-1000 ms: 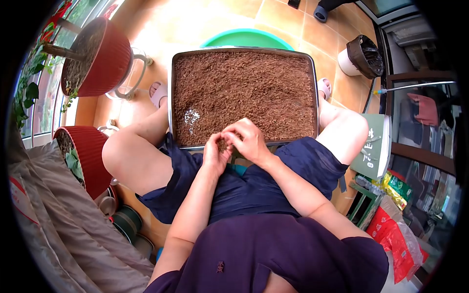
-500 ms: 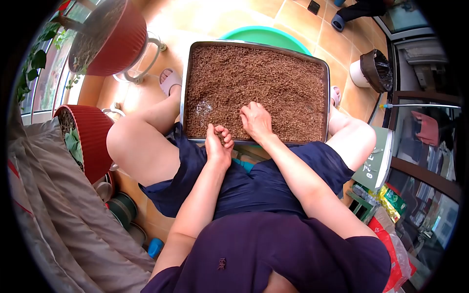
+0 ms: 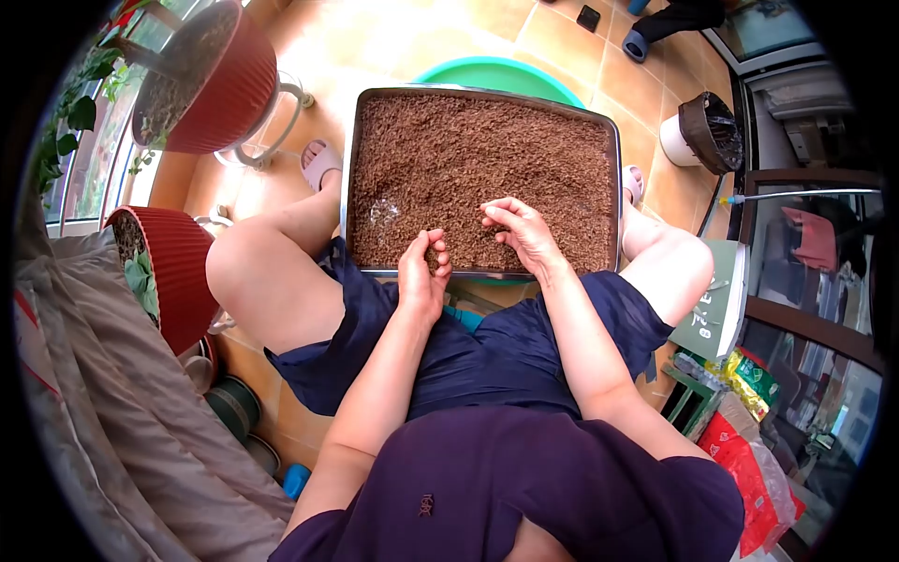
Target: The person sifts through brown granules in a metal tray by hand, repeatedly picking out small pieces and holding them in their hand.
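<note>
A metal tray [image 3: 348, 187] full of brown granules [image 3: 487, 140] sits in front of me between my knees. My left hand [image 3: 423, 273] is curled at the tray's near edge, palm turned up, with some of the brown granules cupped in it. Over the granules to its right, my right hand [image 3: 526, 236] is raised a little, thumb and index finger brought together in a pinch. Anything between those fingertips is too small to make out. A small whitish patch [image 3: 383, 213] shows among the granules on the left.
A green basin [image 3: 506, 70] shows behind the tray. Red plant pots [image 3: 220, 89] stand at left, beside grey fabric [image 3: 122, 403]. On the right are a lined bin [image 3: 684, 140], a green board [image 3: 707, 300] and a red bag [image 3: 740, 468]. Another person's foot [image 3: 636, 45] is at the top.
My right hand has lifted off the granules and shifted right, its fingers now pinched. My left hand has turned slightly and stays cupped. The view has shifted a little.
</note>
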Demonstrator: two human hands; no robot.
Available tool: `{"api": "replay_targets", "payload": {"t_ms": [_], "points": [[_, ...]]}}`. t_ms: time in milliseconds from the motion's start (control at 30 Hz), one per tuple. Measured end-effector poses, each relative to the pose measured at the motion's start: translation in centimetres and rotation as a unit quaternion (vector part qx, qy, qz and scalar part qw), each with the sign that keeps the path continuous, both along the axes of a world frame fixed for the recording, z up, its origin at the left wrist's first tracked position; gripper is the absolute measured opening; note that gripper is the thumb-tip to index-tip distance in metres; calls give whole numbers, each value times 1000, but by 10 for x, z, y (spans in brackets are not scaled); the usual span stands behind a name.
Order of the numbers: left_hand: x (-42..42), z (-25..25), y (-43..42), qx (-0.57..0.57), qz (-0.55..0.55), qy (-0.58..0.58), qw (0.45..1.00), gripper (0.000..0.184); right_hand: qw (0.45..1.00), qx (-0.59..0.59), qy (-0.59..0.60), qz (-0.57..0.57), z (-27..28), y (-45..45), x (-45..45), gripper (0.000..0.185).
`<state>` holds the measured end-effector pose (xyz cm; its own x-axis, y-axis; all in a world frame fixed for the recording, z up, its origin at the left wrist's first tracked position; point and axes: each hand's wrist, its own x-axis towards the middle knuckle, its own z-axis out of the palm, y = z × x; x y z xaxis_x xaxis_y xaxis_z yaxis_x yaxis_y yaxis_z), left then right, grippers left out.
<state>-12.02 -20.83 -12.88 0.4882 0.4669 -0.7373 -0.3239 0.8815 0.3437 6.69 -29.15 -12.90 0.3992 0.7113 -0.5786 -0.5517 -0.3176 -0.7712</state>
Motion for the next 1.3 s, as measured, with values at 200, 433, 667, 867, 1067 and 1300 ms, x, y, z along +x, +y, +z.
{"api": "replay_targets", "payload": {"t_ms": [200, 433, 667, 867, 1067, 1300], "points": [[5, 3, -3, 18, -53, 6, 998, 28, 998, 43, 40, -3, 11, -5, 1, 16], [3, -1, -5, 15, -81, 80, 993, 30, 975, 1, -223, 23, -19, -16, 2, 14], [3, -2, -3, 25, -10, 94, 995, 27, 893, -106, -437, 33, -37, -15, 9, 10], [-4, 2, 11, 39, 152, 118, 981, 29, 844, -106, -524, 33, -34, -15, 2, 9], [-6, 1, 11, 27, 186, 107, 976, 29, 824, -12, -555, 115, -30, 24, -39, 6], [-5, 4, 11, 25, 177, 108, 978, 28, 711, 25, -651, 264, -51, 57, -67, 20]]}}
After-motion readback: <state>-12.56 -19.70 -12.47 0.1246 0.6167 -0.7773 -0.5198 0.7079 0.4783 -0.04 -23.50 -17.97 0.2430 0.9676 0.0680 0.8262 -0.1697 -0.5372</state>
